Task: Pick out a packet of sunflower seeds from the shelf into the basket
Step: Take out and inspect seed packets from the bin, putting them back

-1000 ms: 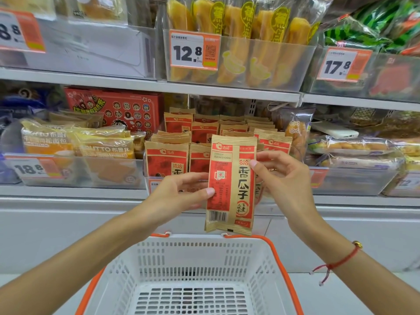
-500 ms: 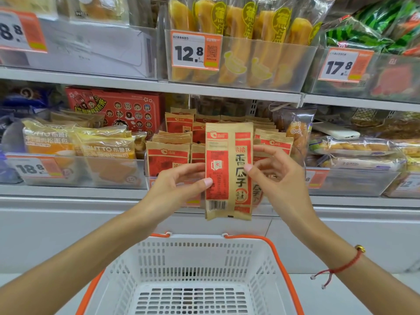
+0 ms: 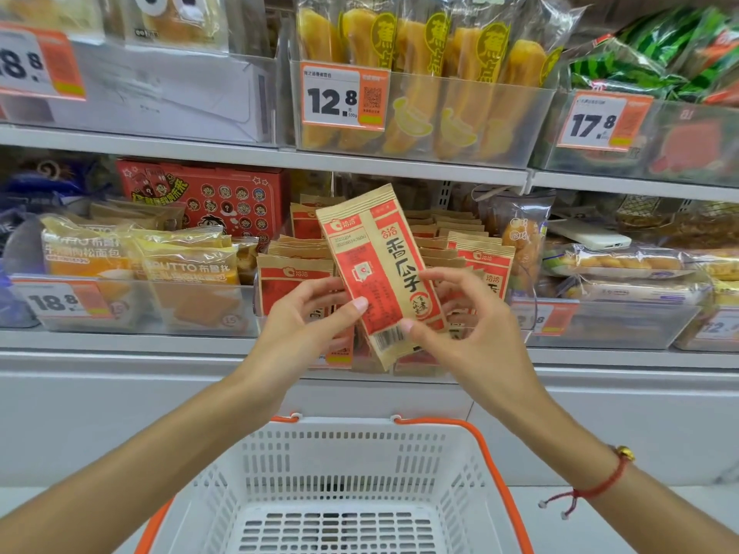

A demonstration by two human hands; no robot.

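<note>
one seed packet tilted, pinched by two grips: left hand, right hand; one basket below.

packet: 香瓜子 | price tags: 12.8, 17.8, 18.8

My left hand hides part of the packet's lower left edge; my right hand covers its lower right corner. Both block the fronts of the shelved packets behind, and I can't read the small date print near the held one's top. The basket runs off the bottom edge. The tag at upper left is cut by the frame, and the tag right of my hand is partly hidden
</note>
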